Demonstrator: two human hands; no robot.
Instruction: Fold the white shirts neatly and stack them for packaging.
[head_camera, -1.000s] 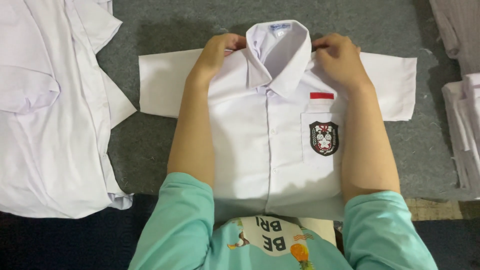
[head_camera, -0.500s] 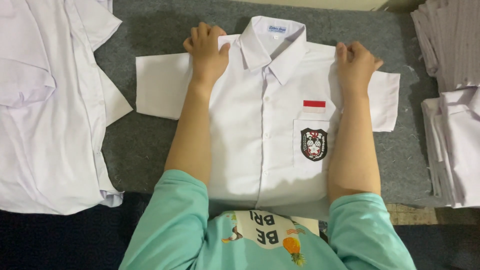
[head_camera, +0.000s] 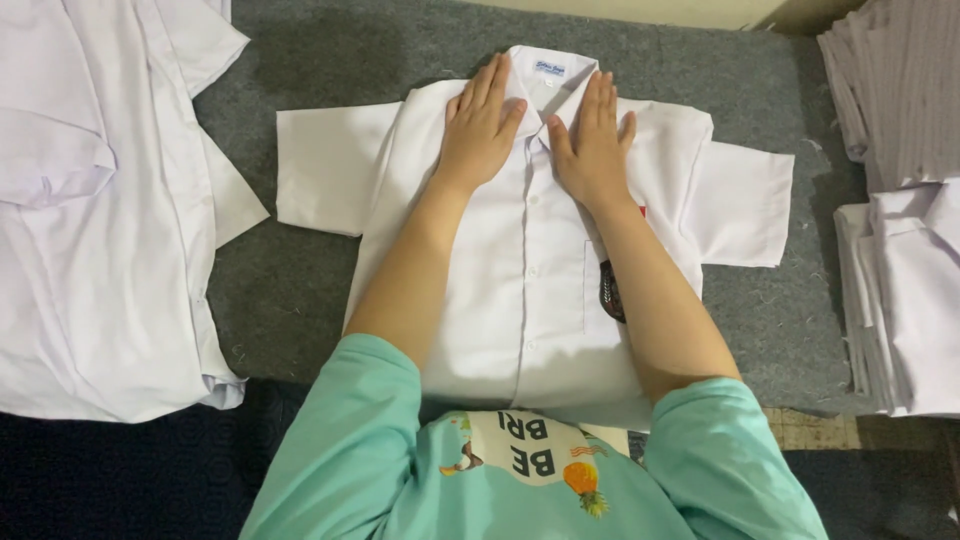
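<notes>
**Head view: both palms flat on the shirt's chest, either side of the placket**

Head view, looking straight down: a white short-sleeved shirt (head_camera: 520, 300) lies face up and buttoned on the grey felt-like table (head_camera: 280, 290), collar away from the person, hem toward the body, so its long axis runs along the forearms. The left hand (head_camera: 480, 125) and right hand (head_camera: 592, 140) rest palm-down just below the collar (head_camera: 548, 75), one on each side of the button line, nearly touching each other. Fingers are extended and lying close together, pressed flat on the cloth, pinching nothing. Both sleeves stick out sideways, each well apart from its nearer hand. The cloth looks thin, smooth, lightly creased; a dark chest badge (head_camera: 611, 292) peeps out beside the right forearm.

More white shirts (head_camera: 100, 230) lie spread at left; folded stacks (head_camera: 905, 300) sit at right.
</notes>
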